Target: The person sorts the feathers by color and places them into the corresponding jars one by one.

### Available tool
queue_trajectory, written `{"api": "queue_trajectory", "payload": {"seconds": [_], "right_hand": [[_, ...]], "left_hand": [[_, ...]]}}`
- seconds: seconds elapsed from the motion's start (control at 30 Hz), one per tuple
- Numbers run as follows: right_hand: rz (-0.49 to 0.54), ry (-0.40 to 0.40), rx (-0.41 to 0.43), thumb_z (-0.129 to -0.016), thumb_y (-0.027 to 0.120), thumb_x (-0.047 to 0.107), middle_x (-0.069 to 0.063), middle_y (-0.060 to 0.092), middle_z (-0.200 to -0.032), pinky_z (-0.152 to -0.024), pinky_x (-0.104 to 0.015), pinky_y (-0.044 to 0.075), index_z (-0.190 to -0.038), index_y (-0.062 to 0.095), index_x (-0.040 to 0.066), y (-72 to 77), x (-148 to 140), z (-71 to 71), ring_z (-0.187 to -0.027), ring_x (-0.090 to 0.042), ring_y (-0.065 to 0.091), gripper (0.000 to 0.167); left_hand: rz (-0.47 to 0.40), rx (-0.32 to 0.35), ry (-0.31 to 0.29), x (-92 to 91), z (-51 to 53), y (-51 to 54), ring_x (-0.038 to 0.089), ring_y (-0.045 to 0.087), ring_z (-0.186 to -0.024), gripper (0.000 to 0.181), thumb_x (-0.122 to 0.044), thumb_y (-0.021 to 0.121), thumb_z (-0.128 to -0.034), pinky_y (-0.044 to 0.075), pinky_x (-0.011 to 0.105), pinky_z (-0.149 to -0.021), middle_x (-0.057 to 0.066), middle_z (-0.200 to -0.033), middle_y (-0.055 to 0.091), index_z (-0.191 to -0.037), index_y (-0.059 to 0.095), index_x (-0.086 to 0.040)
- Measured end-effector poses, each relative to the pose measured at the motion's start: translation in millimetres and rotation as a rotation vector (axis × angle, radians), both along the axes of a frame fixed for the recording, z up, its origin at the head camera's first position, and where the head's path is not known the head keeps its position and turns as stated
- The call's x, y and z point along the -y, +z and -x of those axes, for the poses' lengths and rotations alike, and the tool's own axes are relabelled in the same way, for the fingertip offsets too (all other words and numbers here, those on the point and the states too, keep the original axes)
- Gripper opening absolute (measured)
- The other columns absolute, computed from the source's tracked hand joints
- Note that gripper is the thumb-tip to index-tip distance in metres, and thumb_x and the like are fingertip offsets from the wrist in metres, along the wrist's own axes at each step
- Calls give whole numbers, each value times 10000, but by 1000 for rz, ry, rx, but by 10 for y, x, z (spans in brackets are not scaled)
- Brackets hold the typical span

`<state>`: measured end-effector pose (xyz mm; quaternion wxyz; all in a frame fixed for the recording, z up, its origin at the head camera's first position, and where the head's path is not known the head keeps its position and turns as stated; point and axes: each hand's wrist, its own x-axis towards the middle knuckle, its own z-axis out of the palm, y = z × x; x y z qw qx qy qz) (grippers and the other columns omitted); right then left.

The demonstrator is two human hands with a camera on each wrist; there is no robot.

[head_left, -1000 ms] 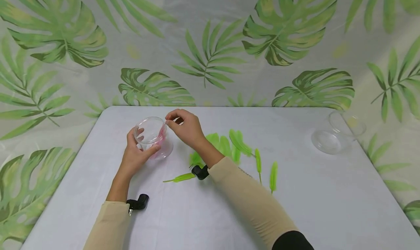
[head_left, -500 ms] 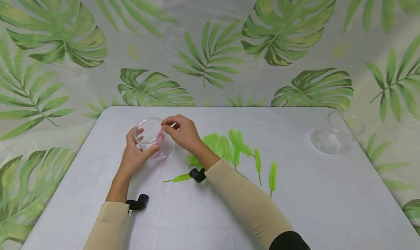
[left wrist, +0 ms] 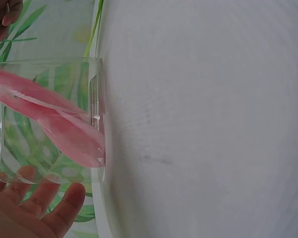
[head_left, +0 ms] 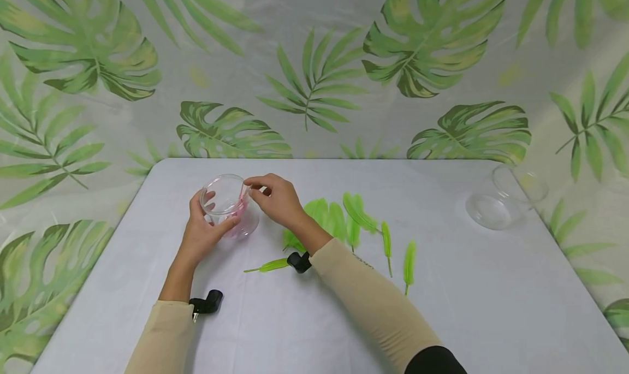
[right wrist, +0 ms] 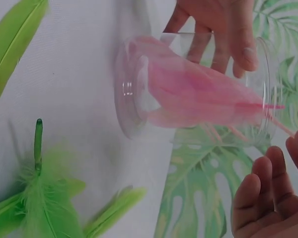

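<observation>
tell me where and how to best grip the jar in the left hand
Grip the jar by its round side wall, below the rim, from the left, as the left hand does. That wall should suit curled fingers and thumb, and that side likely leaves the upward mouth free for the right hand, at the rim's right side by a pink stem.

Your head view looks forward and down over the worktop (head_left: 472, 303) from farther back; your wrist views sit close, turned sideways, all sharing the clear jar (head_left: 224, 199).
</observation>
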<state>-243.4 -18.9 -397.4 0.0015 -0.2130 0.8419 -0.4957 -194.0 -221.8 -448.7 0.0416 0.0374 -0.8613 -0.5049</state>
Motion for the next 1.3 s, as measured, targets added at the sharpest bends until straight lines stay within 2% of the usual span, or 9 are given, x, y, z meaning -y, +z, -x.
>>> {"api": "queue_trajectory", "payload": {"seconds": [0.13, 0.3, 0.57, 0.7, 0.87, 1.0, 1.13, 1.3], "right_hand": [[34, -26, -49, -958, 623, 128, -68, 699, -1078, -723, -179, 499, -1208, 698, 124, -5, -15, 0, -858, -197, 644, 261], [89, -43, -130, -940, 634, 90, -83, 697, -1048, -765, -177, 515, -1100, 699, 76, 12, -27, -3, -860, -203, 662, 174], [107, -34, -156, -932, 645, 77, -87, 696, -1006, -727, -147, 493, -1052, 724, 78, -17, -56, -14, -818, -198, 653, 143], [40, -15, -147, -944, 630, 92, -63, 711, -1025, -707, -163, 491, -1075, 754, 110, -33, -71, -23, -819, -189, 651, 181], [-95, 61, -102, -966, 582, 118, -40, 699, -1075, -728, -185, 493, -1168, 739, 162, -46, -90, -29, -867, -177, 649, 260], [-117, 86, -64, -973, 592, 137, -59, 686, -1124, -776, -231, 516, -1233, 696, 146, -57, -152, -23, -904, -195, 649, 280], [-144, 124, -18, -980, 596, 163, -86, 666, -1189, -835, -291, 528, -1239, 671, 124, -7, -344, -9, -959, -221, 648, 273], [-224, 191, 3, -992, 581, 180, -76, 640, -1237, -870, -344, 539, -1246, 653, 114, 108, -767, -21, -1017, -233, 644, 273]], "left_hand": [[-1, 3, 4, -7, 0, 4, 393, 306, -1471, 1012, -283, 795, -832, 322, 640, -1143, 117, -1614, 283, -1553, 97, -154], [0, 13, 10, -10, -7, 10, 382, 305, -1473, 1009, -296, 791, -835, 318, 640, -1148, 102, -1618, 282, -1555, 96, -173], [-6, 5, 7, -9, -8, 13, 387, 306, -1470, 994, -276, 785, -840, 318, 633, -1149, 107, -1616, 284, -1551, 99, -170], [-7, 2, 6, -9, -13, 17, 387, 310, -1467, 989, -263, 783, -840, 322, 632, -1146, 117, -1612, 287, -1549, 100, -177], [5, 12, 5, -11, -16, 31, 393, 303, -1474, 1001, -274, 782, -842, 318, 636, -1148, 123, -1617, 279, -1553, 87, -157], [2, 10, 9, -12, -10, 40, 390, 308, -1472, 1004, -261, 786, -837, 321, 634, -1147, 123, -1614, 283, -1553, 89, -156], [4, 16, 11, -11, -5, 38, 382, 304, -1475, 1008, -264, 787, -836, 318, 633, -1151, 108, -1618, 280, -1555, 87, -162], [-19, 26, 7, -4, -26, 41, 370, 293, -1482, 1020, -264, 795, -829, 315, 615, -1160, 95, -1624, 268, -1558, 87, -176]]}}
